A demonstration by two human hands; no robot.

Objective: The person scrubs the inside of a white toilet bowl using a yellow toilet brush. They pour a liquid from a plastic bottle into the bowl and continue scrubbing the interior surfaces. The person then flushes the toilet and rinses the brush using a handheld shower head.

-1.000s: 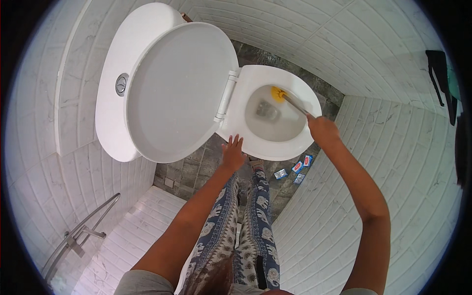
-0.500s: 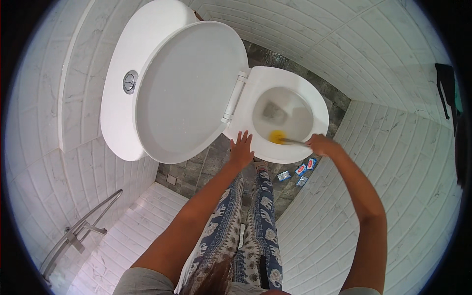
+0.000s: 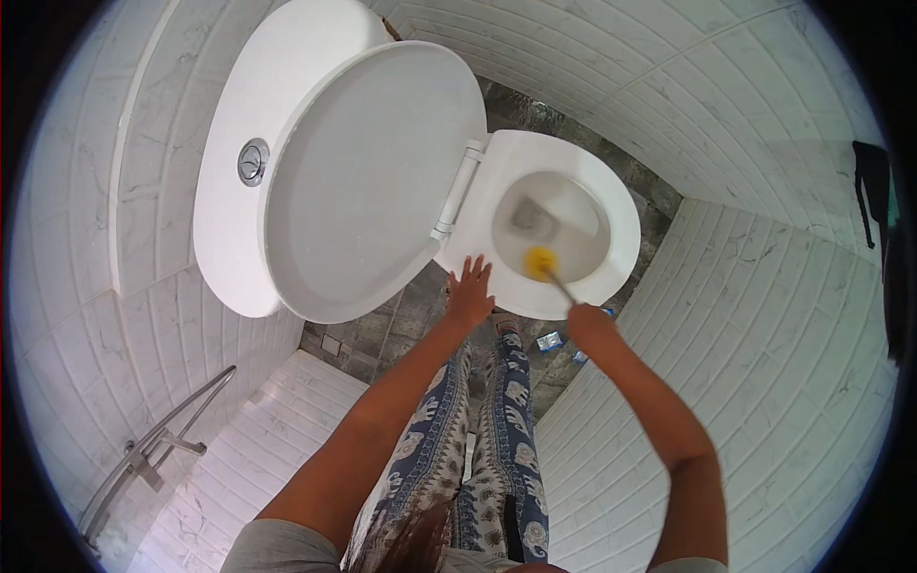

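Note:
My right hand (image 3: 593, 328) is closed around the handle of a toilet brush (image 3: 541, 261). Its round yellow head is inside the toilet bowl (image 3: 619, 205), against the near inner wall, and looks smeared by motion. With fingers spread, my left hand (image 3: 471, 291) rests on the near left part of the white rim, close to the seat hinge. The grey-white lid (image 3: 373, 181) is raised and leans back toward the tank (image 3: 229, 239). Some water shows at the bottom of the bowl.
Several small blue and white packets (image 3: 549, 341) lie on the dark tiled floor, partly hidden by my right hand. A metal rail (image 3: 158, 449) is on the left wall. Dark items (image 3: 871, 186) hang at the far right. White tiled walls stand close around the toilet.
My right hand has moved left and nearer to me, so the brush handle now slants toward me. The brush head has shifted slightly within the bowl. My left hand stays on the rim.

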